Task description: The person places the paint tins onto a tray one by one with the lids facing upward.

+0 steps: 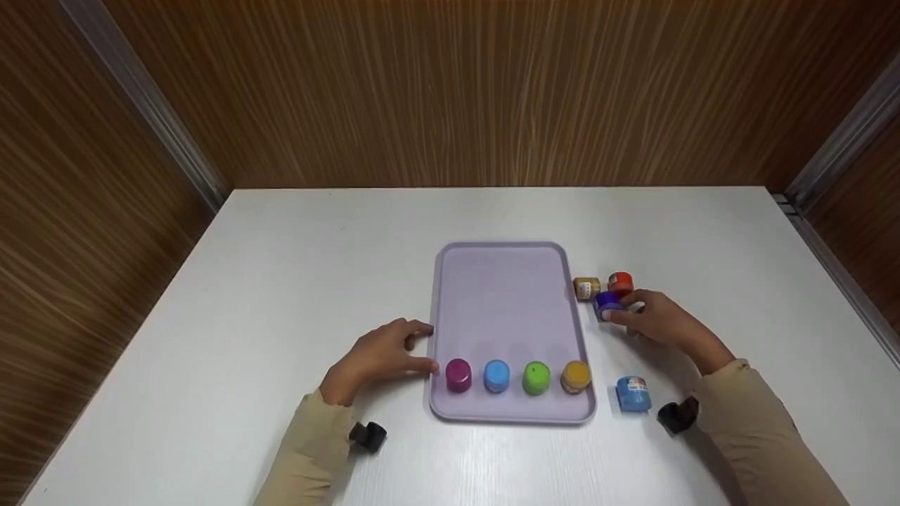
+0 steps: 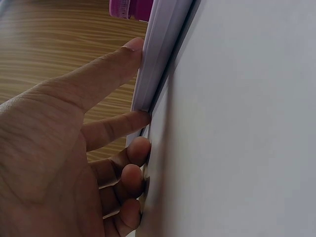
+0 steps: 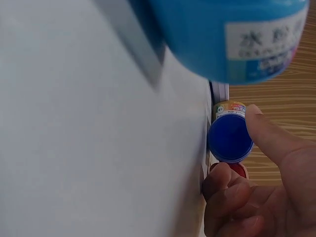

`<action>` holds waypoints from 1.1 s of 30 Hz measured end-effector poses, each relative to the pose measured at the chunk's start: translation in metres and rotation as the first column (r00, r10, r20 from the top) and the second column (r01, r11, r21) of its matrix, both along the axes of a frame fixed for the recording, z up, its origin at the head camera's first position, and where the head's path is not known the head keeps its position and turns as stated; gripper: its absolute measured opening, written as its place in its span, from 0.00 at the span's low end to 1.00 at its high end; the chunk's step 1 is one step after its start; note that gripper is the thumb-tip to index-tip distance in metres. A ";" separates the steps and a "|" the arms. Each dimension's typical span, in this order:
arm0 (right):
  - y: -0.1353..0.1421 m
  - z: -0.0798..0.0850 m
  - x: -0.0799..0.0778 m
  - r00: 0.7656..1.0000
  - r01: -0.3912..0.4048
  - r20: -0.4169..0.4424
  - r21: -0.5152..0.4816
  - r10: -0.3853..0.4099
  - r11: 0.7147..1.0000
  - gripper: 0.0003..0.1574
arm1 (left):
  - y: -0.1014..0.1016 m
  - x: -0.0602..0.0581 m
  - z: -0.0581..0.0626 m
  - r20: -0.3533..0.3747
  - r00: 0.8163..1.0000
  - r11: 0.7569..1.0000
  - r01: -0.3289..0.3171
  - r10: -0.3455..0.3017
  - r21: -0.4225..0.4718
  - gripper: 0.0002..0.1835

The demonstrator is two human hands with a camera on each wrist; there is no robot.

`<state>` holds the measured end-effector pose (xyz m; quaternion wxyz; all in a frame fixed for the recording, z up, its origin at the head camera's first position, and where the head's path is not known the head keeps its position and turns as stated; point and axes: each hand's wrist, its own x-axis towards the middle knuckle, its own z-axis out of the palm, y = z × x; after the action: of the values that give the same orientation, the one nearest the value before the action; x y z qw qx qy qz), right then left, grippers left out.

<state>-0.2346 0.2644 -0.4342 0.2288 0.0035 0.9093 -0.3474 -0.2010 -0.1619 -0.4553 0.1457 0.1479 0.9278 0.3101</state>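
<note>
My right hand [image 1: 657, 322] pinches a dark blue paint jar [image 3: 230, 139] lying on its side, thumb on one side and fingers on the other. Close to it on the table are a yellow-brown paint jar [image 1: 586, 288] and a red paint jar [image 1: 620, 282]. At the left edge of the lilac tray [image 1: 503, 295], my left hand [image 1: 383, 351] touches the rim with its thumb and index fingertips. Along the tray's near end stand a magenta jar [image 1: 458, 376], a light blue jar [image 1: 496, 377], a green jar [image 1: 536, 378] and an orange-yellow jar [image 1: 576, 377] in a row.
A blue paint jar [image 1: 633, 394] with a white label stands right of the tray, near the right wrist. The white table [image 1: 316, 260] is bordered by wood-grain panels [image 1: 492, 91] at the back and sides.
</note>
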 end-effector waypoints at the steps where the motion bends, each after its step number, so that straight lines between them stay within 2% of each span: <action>1: 0.000 0.000 0.000 1.000 -0.001 0.002 -0.003 0.001 1.000 0.50 | 0.000 0.000 0.000 0.002 1.000 1.000 0.001 -0.001 0.004 0.36; 13: -0.002 0.001 0.000 0.999 0.014 0.038 -0.019 -0.014 1.000 0.45 | 0.000 0.000 -0.001 0.003 1.000 1.000 -0.003 0.003 0.000 0.37; 25: -0.001 -0.004 -0.001 1.000 0.024 -0.004 -0.003 -0.025 1.000 0.41 | 0.001 -0.001 -0.001 -0.009 1.000 1.000 0.006 -0.006 -0.012 0.36; 33: 0.003 0.000 0.004 0.999 0.022 -0.040 -0.014 -0.022 1.000 0.39 | 0.002 -0.001 0.000 -0.008 1.000 1.000 0.006 -0.006 -0.005 0.36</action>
<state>-0.2302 0.2672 -0.4337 0.2067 0.0049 0.9112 -0.3563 -0.2017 -0.1602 -0.4549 0.1432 0.1516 0.9287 0.3067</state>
